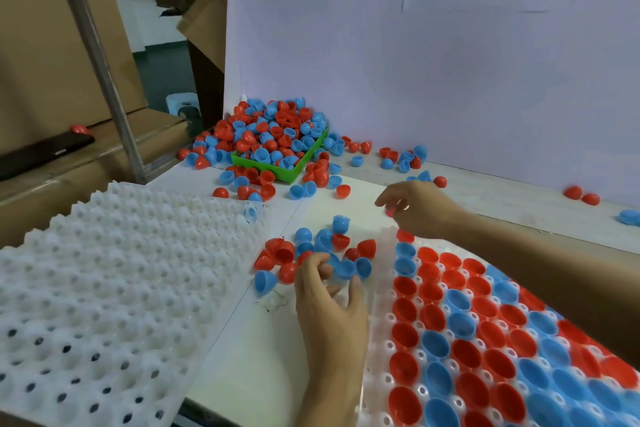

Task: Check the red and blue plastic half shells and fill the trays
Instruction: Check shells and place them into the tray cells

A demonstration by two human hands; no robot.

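A small heap of red and blue half shells point(311, 250) lies on the white table between two white trays. My left hand point(329, 302) reaches into this heap, its fingers and thumb curled around a blue half shell point(344, 269). My right hand point(415, 206) hovers past the far end of the right tray point(382, 326) and pinches a red half shell point(390, 213), mostly hidden by the fingers. The right tray's cups hold several red and blue shells, open side up. The left tray point(121, 270) holds one blue shell point(251, 213) at its far right corner.
A green box point(277, 172) heaped with red and blue shells stands at the back, with more spilled around it and along the white back wall point(450, 80). Cardboard boxes and a metal post point(104, 62) stand to the left.
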